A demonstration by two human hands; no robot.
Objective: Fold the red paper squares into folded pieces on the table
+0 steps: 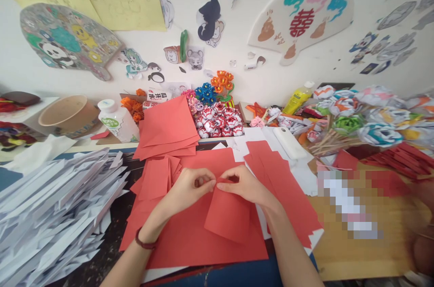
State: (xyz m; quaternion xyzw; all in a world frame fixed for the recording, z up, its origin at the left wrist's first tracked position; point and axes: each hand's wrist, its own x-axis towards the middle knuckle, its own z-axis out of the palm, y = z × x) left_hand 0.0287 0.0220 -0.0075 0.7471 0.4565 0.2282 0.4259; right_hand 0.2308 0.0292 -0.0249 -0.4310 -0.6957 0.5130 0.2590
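Note:
In front of me a piece of red paper (228,214) hangs from my fingertips, its lower part curving down over a larger red sheet (179,237). My right hand (242,183) pinches the paper's upper edge between thumb and fingers. With thumb and fingertips together, my left hand (198,183) meets that same edge at its upper left corner. The two hands' fingertips nearly touch. Beside my left hand lie smaller red rectangles (156,178) in a loose pile. To the right of my right hand, long red sheets (281,183) are fanned out.
Folded white paper strips (61,214) are heaped at left. Behind stand a red paper stack (169,124), a white bottle (117,119), red-and-white paper flowers (220,119) and a yellow bottle (298,98). Paper flowers on sticks (349,124) lie at right, near another person's blurred hand (423,205).

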